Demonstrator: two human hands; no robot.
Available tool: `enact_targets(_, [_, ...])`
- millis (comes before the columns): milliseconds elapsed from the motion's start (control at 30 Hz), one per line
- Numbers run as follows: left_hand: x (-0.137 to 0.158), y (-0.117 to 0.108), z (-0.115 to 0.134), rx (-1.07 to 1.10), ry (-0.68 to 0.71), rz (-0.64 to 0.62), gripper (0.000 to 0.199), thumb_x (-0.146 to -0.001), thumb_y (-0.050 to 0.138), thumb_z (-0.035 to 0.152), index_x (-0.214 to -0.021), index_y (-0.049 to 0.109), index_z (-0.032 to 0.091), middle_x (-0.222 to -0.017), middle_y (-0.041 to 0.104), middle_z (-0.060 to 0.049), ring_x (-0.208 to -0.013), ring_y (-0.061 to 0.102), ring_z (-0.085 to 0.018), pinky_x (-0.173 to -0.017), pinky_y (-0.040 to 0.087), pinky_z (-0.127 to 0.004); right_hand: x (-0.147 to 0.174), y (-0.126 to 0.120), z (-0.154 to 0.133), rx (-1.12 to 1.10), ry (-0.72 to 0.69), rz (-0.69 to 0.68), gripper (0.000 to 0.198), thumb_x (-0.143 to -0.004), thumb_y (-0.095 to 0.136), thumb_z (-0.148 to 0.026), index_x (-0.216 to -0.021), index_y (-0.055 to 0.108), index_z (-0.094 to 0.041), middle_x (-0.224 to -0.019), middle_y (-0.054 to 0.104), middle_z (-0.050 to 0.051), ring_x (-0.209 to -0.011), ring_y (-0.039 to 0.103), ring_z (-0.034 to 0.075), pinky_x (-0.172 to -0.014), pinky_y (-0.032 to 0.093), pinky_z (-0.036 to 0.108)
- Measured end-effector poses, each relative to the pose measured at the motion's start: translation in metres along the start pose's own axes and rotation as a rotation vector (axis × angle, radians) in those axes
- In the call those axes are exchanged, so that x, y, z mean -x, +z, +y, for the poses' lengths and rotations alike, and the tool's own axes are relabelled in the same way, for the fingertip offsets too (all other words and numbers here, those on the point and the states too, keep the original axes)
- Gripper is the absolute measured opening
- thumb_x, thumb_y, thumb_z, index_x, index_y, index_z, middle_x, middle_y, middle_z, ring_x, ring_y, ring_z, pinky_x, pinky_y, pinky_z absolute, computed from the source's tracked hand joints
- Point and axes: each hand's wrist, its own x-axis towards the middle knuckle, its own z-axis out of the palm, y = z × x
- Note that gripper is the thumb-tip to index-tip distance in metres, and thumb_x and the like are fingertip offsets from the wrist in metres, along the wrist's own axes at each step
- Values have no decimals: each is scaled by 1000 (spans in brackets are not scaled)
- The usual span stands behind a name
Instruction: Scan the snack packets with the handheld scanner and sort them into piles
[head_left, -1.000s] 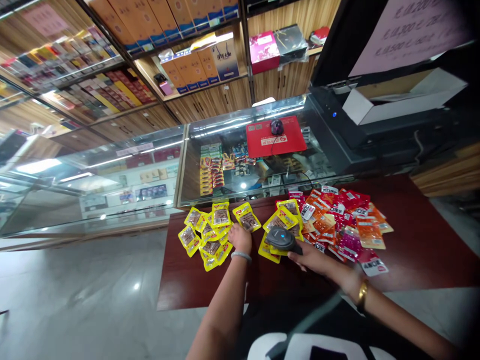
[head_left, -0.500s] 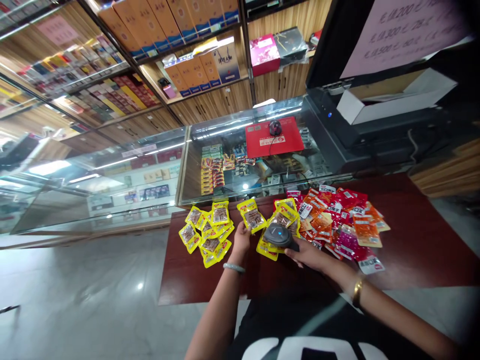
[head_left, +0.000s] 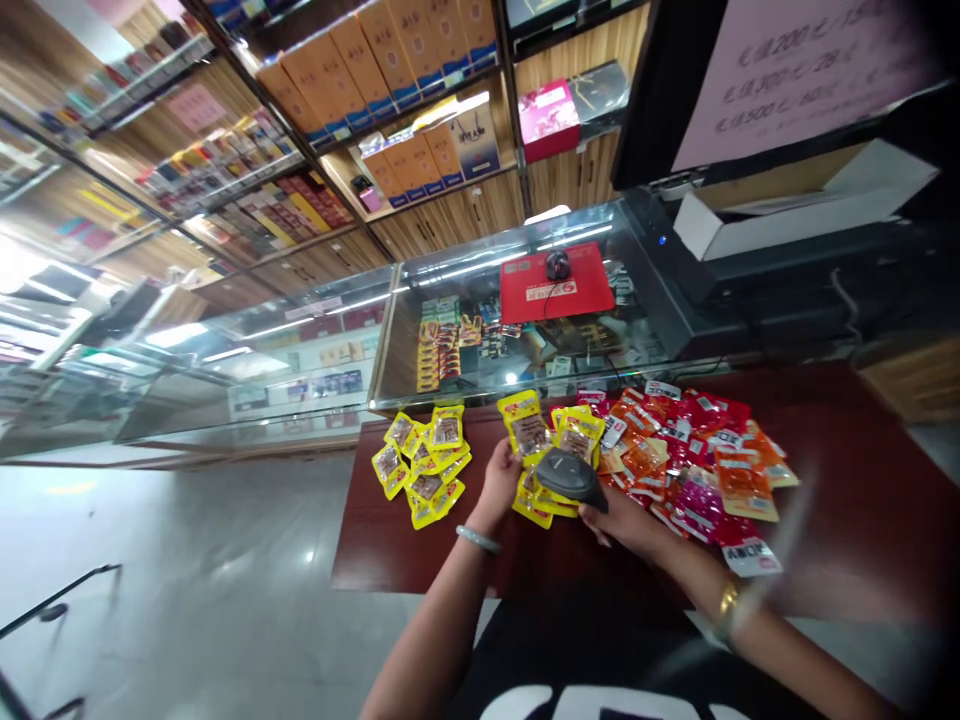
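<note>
My left hand (head_left: 501, 482) is closed on the lower edge of a yellow snack packet (head_left: 526, 428) with a clear window. In my right hand (head_left: 619, 520) is a dark barcode scanner (head_left: 567, 474), its head over a small pile of yellow snack packets (head_left: 534, 505). The scanner's head is close to the held packet, and it hides part of the pile. To the left, a second group of yellow packets (head_left: 426, 462) lies spread on the dark red tabletop (head_left: 375, 560). Right of the scanner is a heap of red, orange and purple packets (head_left: 694, 450).
Behind the tabletop stands a glass display counter (head_left: 405, 375) with a red mat (head_left: 536, 300) and a computer mouse (head_left: 558, 264) on it. A monitor (head_left: 645, 110) and an open white box (head_left: 817, 210) are at the right. Stocked shelves (head_left: 330, 140) line the back wall.
The view has shifted, so the scene sits slightly differently. My left hand has brought the yellow packet closer to the scanner. The blue light on the scanner's head no longer shows.
</note>
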Motion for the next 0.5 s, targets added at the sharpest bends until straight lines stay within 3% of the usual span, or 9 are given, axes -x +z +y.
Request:
enact_targets(100, [-5,11,-12,46,-93,-115,44,-79,68,38,-119,64,17,-108,72,-11,-95,67,-22,-90,52,-37,3,0,3,-40,13,0,67,-70,61,-81,-98,49,-21,-55,46,-8,-41,41,10,-45,36,26])
enact_targets(200, [-16,-6,-23,-69,-103,52,39,-82,67,34,-116,65,17,-110,71,-12,-98,66,-22,-91,51,-36,3,5,11,-50,34,31,67,-69,64,-81,-97,50,-21,-54,45,-8,-41,41,10,-46,36,27])
enact_targets(300, [-27,-57,-20,-440,-76,351,31,-83,64,31,-110,64,15,-111,69,-14,-104,64,-23,-96,47,-38,2,15,20,-38,45,57,68,-69,63,-81,-98,49,-21,-52,44,-9,-40,40,10,-46,36,27])
enact_targets(400, [-37,-115,-11,-811,-142,619,38,-83,66,35,-113,59,12,-120,64,-20,-120,55,-31,-103,39,-47,1,33,26,-7,55,69,67,-70,63,-81,-97,47,-21,-53,45,-8,-41,40,10,-46,35,26])
enact_targets(500, [-48,-157,-10,-931,-209,616,45,-81,68,41,-112,57,10,-126,60,-25,-125,50,-38,-103,36,-50,-1,56,30,16,57,116,63,-73,62,-79,-95,47,-21,-55,46,-8,-43,42,10,-47,36,26])
